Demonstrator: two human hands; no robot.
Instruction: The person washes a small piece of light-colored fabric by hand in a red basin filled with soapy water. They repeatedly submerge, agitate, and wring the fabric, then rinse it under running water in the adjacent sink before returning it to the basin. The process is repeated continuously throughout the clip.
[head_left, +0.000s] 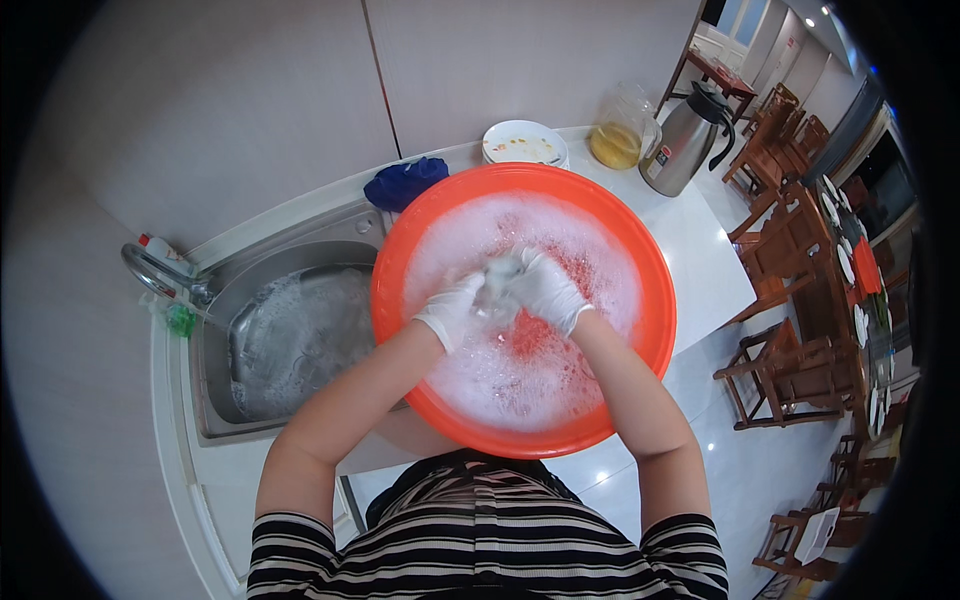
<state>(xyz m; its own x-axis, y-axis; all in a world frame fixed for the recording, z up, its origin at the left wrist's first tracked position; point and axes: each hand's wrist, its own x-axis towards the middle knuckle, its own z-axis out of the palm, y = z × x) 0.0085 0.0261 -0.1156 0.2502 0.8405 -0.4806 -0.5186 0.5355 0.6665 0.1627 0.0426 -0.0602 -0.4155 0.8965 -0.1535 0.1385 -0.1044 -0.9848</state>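
Over a large orange plastic basin (654, 330) of foamy water, both hands work in thin white gloves. My left hand (451, 306) grips the near left side of a small clear object (493, 298), which looks like a glass. My right hand (551, 289) is closed around it from the right, with something pale, perhaps a cloth (504, 267), at its fingers. Motion blur and suds hide the exact shape of both items. White foam (517, 397) rings the water, and the reddish basin bottom shows through near the right hand.
Left of the basin is a steel sink (214, 360) holding sudsy water, under a curved faucet (154, 274). Behind stand a blue cloth (405, 182), stacked soiled plates (525, 141), a pitcher of yellow liquid (619, 142) and a steel thermos jug (679, 150). Wooden chairs (795, 382) stand at right.
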